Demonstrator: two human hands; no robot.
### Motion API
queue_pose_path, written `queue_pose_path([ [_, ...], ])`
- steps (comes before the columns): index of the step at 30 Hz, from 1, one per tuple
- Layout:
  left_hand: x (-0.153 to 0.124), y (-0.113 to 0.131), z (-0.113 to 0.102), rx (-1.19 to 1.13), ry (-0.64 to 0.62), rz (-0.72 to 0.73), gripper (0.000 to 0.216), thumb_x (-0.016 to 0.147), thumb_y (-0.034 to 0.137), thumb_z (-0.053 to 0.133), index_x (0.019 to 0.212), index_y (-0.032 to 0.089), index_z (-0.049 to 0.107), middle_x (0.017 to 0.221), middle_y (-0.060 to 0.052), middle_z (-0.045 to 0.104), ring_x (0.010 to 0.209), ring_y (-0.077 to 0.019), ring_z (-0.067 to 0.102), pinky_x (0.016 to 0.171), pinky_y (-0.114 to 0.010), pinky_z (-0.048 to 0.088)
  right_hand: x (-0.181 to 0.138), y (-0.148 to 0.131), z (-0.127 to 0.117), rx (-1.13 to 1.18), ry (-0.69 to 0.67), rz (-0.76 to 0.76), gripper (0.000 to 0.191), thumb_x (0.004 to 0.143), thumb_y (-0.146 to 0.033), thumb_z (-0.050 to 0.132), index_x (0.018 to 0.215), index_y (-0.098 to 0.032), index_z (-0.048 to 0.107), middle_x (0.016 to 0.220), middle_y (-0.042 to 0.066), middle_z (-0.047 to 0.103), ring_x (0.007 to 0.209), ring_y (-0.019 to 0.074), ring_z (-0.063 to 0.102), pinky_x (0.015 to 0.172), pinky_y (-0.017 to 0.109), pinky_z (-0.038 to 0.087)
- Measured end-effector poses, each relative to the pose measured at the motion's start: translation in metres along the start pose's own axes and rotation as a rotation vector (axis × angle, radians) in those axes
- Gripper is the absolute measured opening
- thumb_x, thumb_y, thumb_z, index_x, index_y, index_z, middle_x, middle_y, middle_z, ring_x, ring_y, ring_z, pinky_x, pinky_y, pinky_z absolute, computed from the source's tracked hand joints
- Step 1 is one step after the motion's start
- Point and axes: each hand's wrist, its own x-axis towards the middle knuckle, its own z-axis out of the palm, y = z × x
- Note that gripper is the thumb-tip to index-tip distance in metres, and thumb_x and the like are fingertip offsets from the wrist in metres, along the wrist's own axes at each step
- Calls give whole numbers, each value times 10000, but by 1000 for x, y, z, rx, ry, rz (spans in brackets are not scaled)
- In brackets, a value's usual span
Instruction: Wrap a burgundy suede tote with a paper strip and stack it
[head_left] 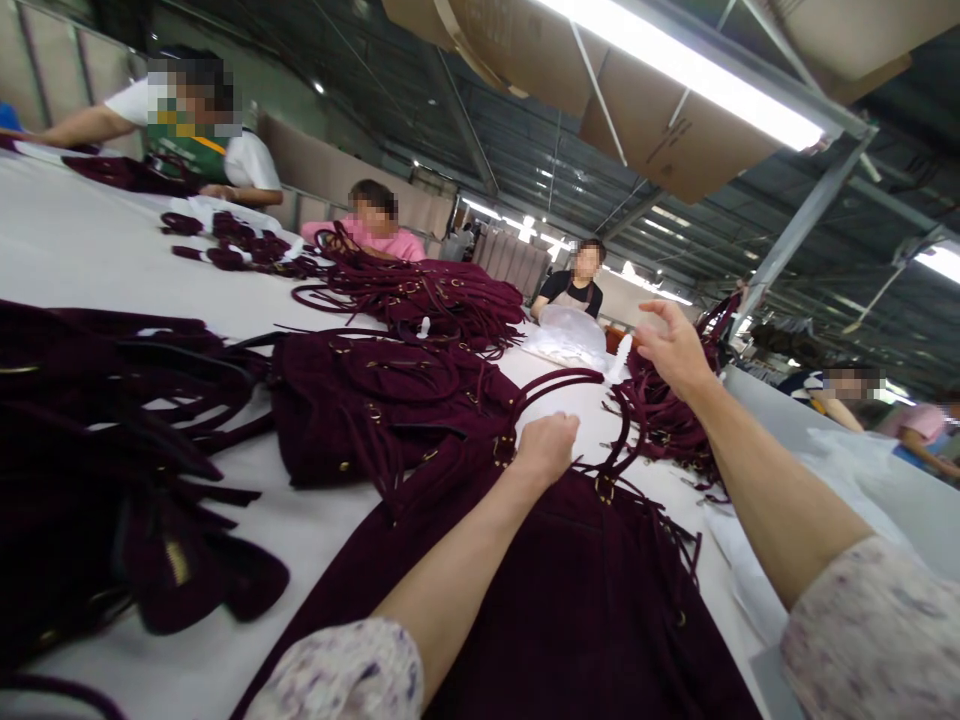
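A dark plum bag [570, 600] lies at the near worktop [90, 240] edge. The left hand [546, 447] is closed in a fist at its top by a handle [559, 380]; whether anything is gripped cannot be told. The right hand [673, 345] is held open and empty above a strap pile [664, 410]. The fringe could be snagged if the bag were dragged. Three bags are counted nearby, four piles beyond, and three people across.

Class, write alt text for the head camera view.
The left hand is fisted at the top of a dark purple bag on a white table; the right hand hangs open above more bags.
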Motion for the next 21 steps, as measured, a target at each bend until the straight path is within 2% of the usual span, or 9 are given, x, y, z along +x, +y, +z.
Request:
queue_pose_path([
  [1,-2,-4,11,9,-80,-21,211,869,200,518,1037,158,637,998,-143,623,942,-267,609,811,-384,490,-4,8,2,-112,-78,28,389,815,-340,541,1171,-185,539,1045,72,636,923,183,624,772,343,537],
  [3,-7,-12,31,16,-142,-39,178,799,216,620,953,142,669,973,-162,632,937,-298,613,804,-414,496,-28,27,13,-276,-306,97,411,850,-334,473,1217,-162,543,1148,110,619,988,202,611,850,383,512],
  [6,-12,-22,51,4,-173,-37,197,784,254,651,947,148,683,1021,-167,629,1015,-314,586,853,-426,481,-97,56,48,-359,-596,139,451,837,-362,527,1230,-149,587,1242,142,602,1144,246,561,1026,428,397],
  [7,-13,-25,55,-4,-174,-35,203,797,270,640,955,152,684,1024,-161,629,1028,-309,580,861,-417,478,-123,65,61,-387,-671,160,521,836,-410,544,1291,-156,555,1319,157,554,1231,274,502,1064,453,348],
  [9,-15,-31,60,-22,-173,-35,221,822,311,619,963,156,687,1009,-149,635,1026,-294,579,862,-396,478,-171,80,84,-597,-838,281,710,855,-578,473,1449,-202,373,1504,160,336,1394,345,273,1096,574,227],
  [11,-17,-37,63,-42,-167,-37,267,838,370,607,974,154,687,1000,-140,641,1020,-284,578,879,-391,471,-202,91,100,-767,-853,349,808,855,-696,357,1513,-259,187,1584,123,116,1441,373,81,1085,657,111],
  [13,-22,-41,66,-62,-157,-30,327,858,420,583,1006,145,679,1023,-139,640,1038,-277,568,923,-394,448,-215,96,106,-831,-851,361,825,849,-746,271,1520,-299,96,1596,88,29,1446,368,20,1078,674,64],
  [17,-31,-40,61,-94,-175,0,317,916,363,505,1085,136,649,1133,-134,626,1112,-239,539,1000,-360,394,-208,82,105,-895,-874,368,804,859,-742,251,1519,-301,121,1586,110,114,1433,389,108,1063,689,59],
  [21,-33,-39,26,-107,-264,16,380,826,260,615,1198,183,609,1189,-81,638,1095,-190,576,954,-270,422,-207,44,110,-931,-780,299,690,902,-521,456,1494,-221,266,1543,193,220,1404,410,198,1055,684,92],
])
